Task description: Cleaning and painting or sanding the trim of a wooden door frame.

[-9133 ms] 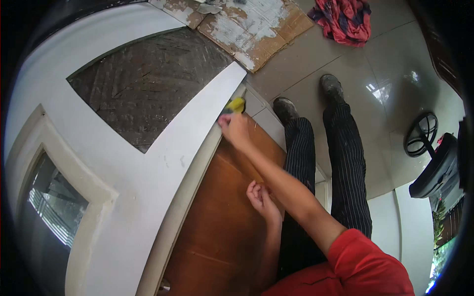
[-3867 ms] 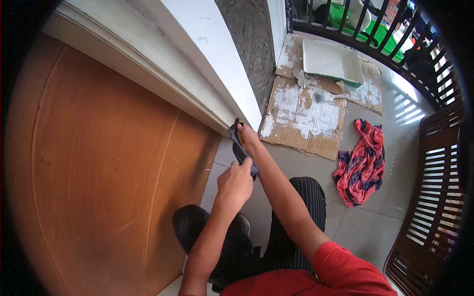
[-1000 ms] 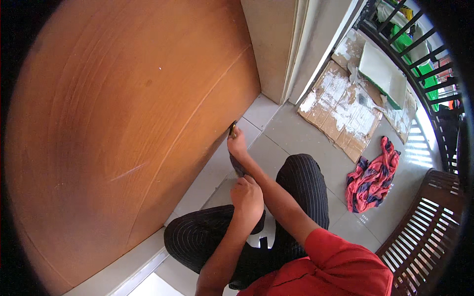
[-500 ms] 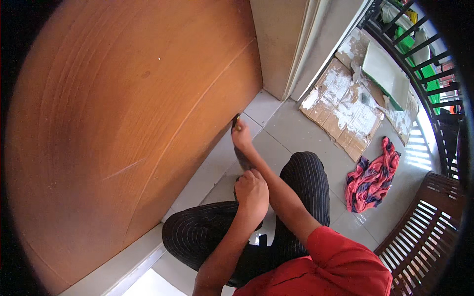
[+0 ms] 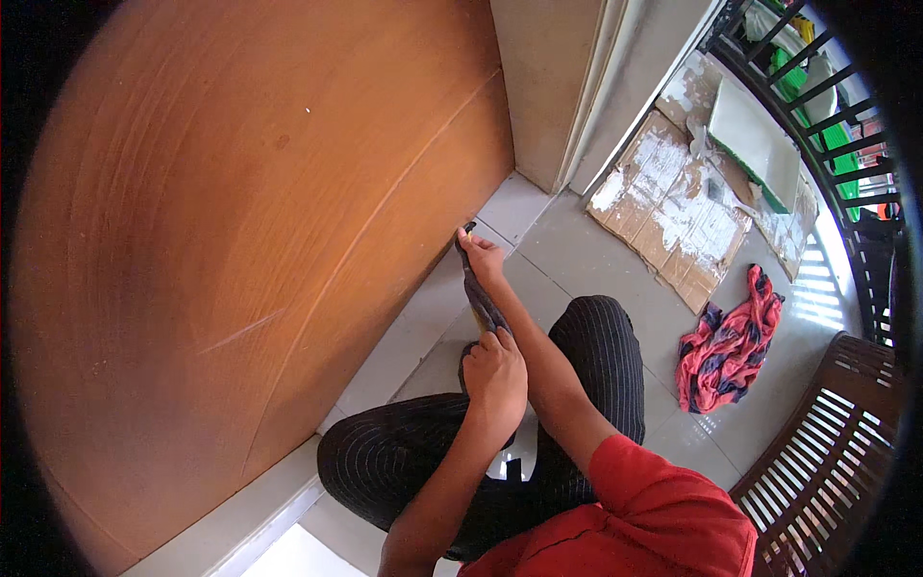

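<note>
A long, dark grey strip (image 5: 484, 301) with a yellowish-tan edge runs between my two hands, beside the lower edge of a brown wooden door (image 5: 288, 221). My right hand (image 5: 484, 260) pinches its far part close to the door's bottom corner, where a small black end (image 5: 470, 227) pokes out past the fingers. Nearer to me, my left hand (image 5: 496, 380) is closed around the strip, above my bent knee. Its fingers hide part of the strip, and what kind of thing it is cannot be made out.
White-stained cardboard (image 5: 663, 202) lies on the tiles at the right, with a paint tray (image 5: 755, 144) on it. A red and dark cloth (image 5: 731, 346) is nearby. A brown slatted chair (image 5: 827, 452) stands lower right; a black railing (image 5: 846, 173) bounds the far right.
My right hand has turned and shifted slightly, its fingers now pinching the strip near the door corner. More of the strip shows between my hands. The left hand stays closed, nearly in place.
</note>
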